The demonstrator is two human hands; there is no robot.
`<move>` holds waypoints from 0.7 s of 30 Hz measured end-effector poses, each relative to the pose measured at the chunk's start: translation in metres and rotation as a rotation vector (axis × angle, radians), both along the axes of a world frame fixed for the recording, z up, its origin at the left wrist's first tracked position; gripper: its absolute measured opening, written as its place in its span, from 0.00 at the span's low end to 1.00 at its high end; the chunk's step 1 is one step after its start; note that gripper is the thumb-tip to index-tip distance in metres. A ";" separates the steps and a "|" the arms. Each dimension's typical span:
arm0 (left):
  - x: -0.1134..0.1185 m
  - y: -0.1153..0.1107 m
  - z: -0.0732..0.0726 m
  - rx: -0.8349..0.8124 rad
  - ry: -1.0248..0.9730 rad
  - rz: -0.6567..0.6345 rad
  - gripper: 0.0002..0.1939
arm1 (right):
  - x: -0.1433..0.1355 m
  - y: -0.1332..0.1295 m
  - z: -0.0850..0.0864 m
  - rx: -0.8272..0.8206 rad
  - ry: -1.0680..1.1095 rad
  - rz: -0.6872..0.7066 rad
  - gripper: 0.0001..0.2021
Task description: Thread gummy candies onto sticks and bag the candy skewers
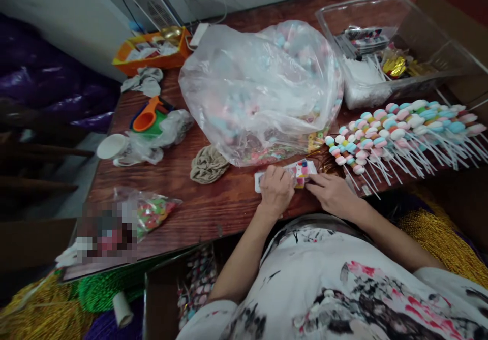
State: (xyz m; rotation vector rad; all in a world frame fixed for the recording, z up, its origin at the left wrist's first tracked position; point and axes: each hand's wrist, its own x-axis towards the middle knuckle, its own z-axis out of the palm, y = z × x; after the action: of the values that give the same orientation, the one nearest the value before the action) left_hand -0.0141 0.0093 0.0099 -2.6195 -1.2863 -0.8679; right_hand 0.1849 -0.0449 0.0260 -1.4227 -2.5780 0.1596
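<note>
At the table's front edge my left hand (277,190) lies with fingers curled over a small clear plastic packet (301,168) printed in red, yellow and blue. My right hand (332,193) is at the packet's right end, its fingers close together and pinching the near edge. The palms and thumbs are mostly hidden. A large clear bag (251,91) of pastel pieces lies just beyond the hands. To the right are several white sticks threaded with pastel, marshmallow-like pieces (396,126), in a row. Some thin gold ties (324,162) lie beside my right hand.
A clear tub (400,86) with sticks and packets stands at the back right. Leftward are a crumpled beige cloth (209,164), orange scissors handles (147,116), a white lid (112,147), a bag of colourful pieces (154,212) and an orange box (129,65).
</note>
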 end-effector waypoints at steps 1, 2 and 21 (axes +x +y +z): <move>-0.003 -0.001 -0.005 -0.031 0.045 0.029 0.10 | 0.015 -0.003 0.005 0.058 0.031 -0.005 0.17; -0.006 -0.003 -0.010 -0.064 0.076 0.050 0.09 | 0.030 -0.006 0.009 0.103 0.013 -0.052 0.17; -0.034 0.003 -0.029 -0.360 -0.428 -0.099 0.05 | 0.091 0.024 0.038 0.667 0.124 0.147 0.15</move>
State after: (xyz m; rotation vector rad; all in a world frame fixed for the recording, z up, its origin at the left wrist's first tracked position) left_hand -0.0485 0.0119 -0.0193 -2.8929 -1.5438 -1.3924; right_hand 0.2759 -0.0211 0.0640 -0.9423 -2.2990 -0.5248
